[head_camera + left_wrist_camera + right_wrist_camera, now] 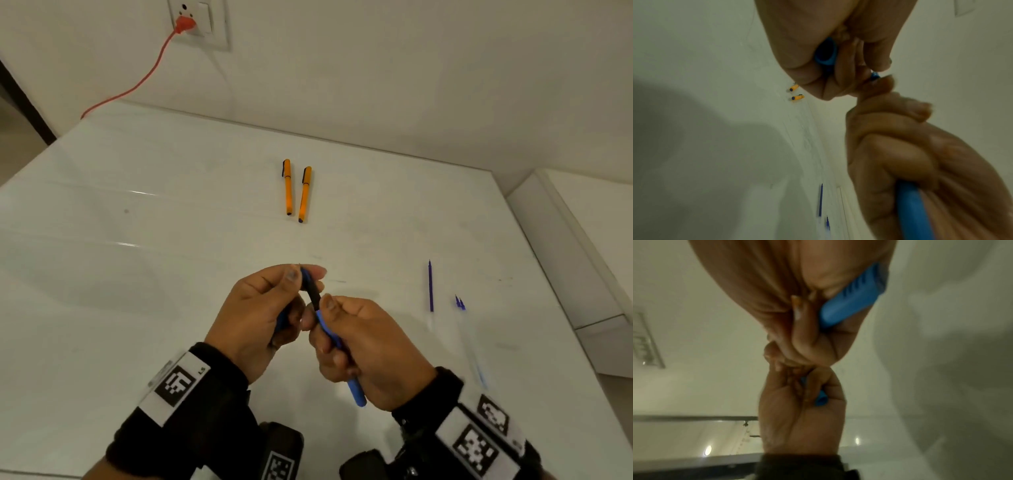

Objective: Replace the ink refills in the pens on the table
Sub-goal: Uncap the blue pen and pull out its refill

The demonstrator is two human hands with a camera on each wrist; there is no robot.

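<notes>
Both hands hold one blue pen [356,390] above the near middle of the table. My right hand [363,332] is wrapped round its blue barrel [851,301], whose rear end sticks out below the fist. My left hand [260,308] pinches the pen's front end just past the black grip section [313,294], thumb on top. It also keeps a short blue tube, likely the cap [825,52], tucked in its palm. The pen's tip is hidden by the fingers. Two orange capped pens [287,186] [305,193] lie side by side further back. Blue ink refills [430,286] [460,303] lie to the right.
The white table [137,240] meets a wall at the back, and its right edge drops to a lower white ledge [582,257]. An orange cable [144,82] runs from a wall socket [195,24] down to the table's far left corner.
</notes>
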